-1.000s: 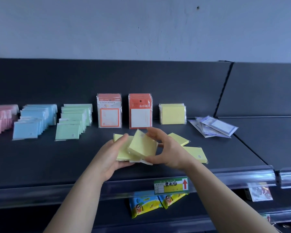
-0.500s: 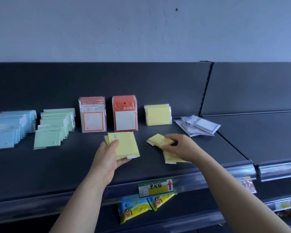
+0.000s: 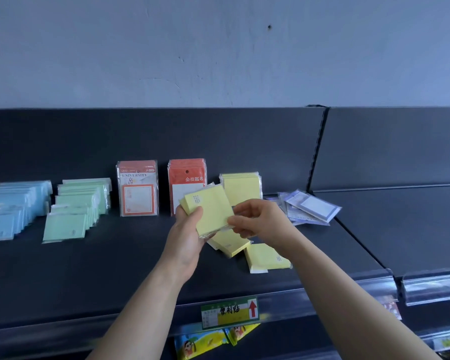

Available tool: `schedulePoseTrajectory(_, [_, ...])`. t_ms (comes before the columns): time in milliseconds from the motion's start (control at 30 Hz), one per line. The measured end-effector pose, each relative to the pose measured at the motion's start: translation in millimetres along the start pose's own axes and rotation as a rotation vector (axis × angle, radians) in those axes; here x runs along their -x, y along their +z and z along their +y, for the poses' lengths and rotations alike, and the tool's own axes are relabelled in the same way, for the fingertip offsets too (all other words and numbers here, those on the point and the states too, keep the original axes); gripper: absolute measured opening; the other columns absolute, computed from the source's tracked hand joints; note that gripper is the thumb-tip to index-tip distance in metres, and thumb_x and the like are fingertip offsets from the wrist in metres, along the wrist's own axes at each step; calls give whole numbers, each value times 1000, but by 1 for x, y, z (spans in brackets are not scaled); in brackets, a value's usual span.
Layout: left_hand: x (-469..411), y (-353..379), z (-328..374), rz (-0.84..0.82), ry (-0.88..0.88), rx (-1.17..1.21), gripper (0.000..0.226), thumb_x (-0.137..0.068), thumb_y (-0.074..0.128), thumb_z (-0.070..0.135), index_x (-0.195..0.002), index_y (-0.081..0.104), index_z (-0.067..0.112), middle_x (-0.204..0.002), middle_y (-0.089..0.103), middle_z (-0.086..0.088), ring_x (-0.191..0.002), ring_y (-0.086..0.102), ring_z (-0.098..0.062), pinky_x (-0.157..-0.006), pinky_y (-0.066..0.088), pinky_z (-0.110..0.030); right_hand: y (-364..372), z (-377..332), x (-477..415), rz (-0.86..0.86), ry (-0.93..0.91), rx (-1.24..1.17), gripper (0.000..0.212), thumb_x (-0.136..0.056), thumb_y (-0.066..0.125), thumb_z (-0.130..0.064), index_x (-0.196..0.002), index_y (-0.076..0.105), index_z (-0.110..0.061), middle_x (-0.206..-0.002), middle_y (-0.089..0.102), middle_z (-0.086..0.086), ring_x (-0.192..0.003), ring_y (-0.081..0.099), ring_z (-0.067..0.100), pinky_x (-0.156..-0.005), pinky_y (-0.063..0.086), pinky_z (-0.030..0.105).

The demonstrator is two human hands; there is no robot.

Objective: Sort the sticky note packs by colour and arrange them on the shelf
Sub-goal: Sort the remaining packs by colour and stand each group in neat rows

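My left hand (image 3: 186, 237) holds a small stack of yellow sticky note packs (image 3: 210, 207) raised above the dark shelf (image 3: 115, 268). My right hand (image 3: 257, 219) pinches the right edge of the same stack. Below the hands two loose yellow packs lie flat on the shelf, one (image 3: 230, 242) partly under my hands and one (image 3: 266, 259) nearer the front. A standing row of yellow packs (image 3: 242, 187) is at the back. Blue packs (image 3: 13, 206) and green packs (image 3: 73, 209) stand in rows on the left.
Two rows of orange-red packs (image 3: 137, 188) (image 3: 186, 175) stand beside the yellow row. A loose pile of purple-white packs (image 3: 307, 207) lies at the right by the shelf joint. A clear price rail with a green-yellow label (image 3: 229, 311) lines the front edge; snack packets hang below.
My right hand has left the loose packs on the shelf and come up to the stack. My left hand has lifted the stack higher and toward the back.
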State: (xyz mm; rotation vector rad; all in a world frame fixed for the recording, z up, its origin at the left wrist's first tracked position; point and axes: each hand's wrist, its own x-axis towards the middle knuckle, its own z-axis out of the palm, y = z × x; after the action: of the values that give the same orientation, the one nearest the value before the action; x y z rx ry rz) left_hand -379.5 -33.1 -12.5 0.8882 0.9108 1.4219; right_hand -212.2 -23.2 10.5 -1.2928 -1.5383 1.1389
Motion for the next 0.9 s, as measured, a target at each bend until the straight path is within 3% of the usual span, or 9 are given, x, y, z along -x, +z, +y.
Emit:
schedulePoseTrajectory(100, [-9, 8, 0, -25, -19, 18, 24, -102, 43, 19, -123, 52, 26, -121, 66, -4, -114, 61, -24, -98, 48, -46, -13, 4, -7, -4, 25, -119, 23, -83, 73, -7, -103, 63, -2, -86, 68, 12, -69, 65, 17, -68, 58, 27])
schedulePoseTrajectory(233, [-20, 20, -3, -18, -16, -54, 19, -102, 45, 22, -120, 49, 23, -120, 64, -7, -108, 62, -22, -92, 51, -45, -24, 9, -18, 13, -26, -189, 11, -89, 64, -5, -99, 67, -10, -80, 61, 7, -71, 60, 17, -73, 57, 28])
schedulePoseTrajectory(400, [-35, 38, -10, -59, -55, -21, 20, -103, 39, 14, -122, 44, 20, -119, 60, -10, -109, 59, -25, -98, 46, -47, -39, 17, -34, 18, -11, -247, 19, -94, 58, -8, -110, 66, -13, -71, 66, 4, -66, 60, 16, -64, 54, 26])
schedulePoseTrajectory(600, [-74, 30, -16, -26, 116, -819, 27, -94, 59, 24, -121, 59, 22, -114, 64, 7, -104, 60, -11, -96, 51, -38, -64, 28, -65, 208, -66, -98, 30, -90, 66, -14, -118, 59, -8, -92, 71, 10, -69, 63, 11, -70, 56, 23])
schedulePoseTrajectory(700, [-92, 32, -22, -25, 116, -984, 34, -90, 66, 27, -121, 62, 16, -110, 66, 4, -100, 62, -15, -90, 53, -37, -67, 33, -84, 223, -59, -95, 34, -87, 69, -15, -118, 58, -8, -97, 72, 8, -74, 63, 13, -73, 56, 25])
schedulePoseTrajectory(800, [-106, 37, -28, -15, 147, -1086, 24, -87, 70, 23, -108, 65, 14, -99, 67, 6, -92, 62, -13, -75, 49, -25, -66, 38, -100, 256, -39, -77, 38, -82, 75, -17, -116, 59, -12, -99, 72, 4, -78, 65, 12, -84, 55, 31])
schedulePoseTrajectory(900, [-116, 40, -33, 33, 149, -1172, 20, -84, 73, 21, -98, 62, 12, -92, 67, 2, -85, 62, -16, -68, 46, -25, -65, 45, -111, 261, -21, -14, 39, -81, 73, -10, -118, 61, -11, -107, 67, 4, -90, 64, 13, -82, 51, 21])
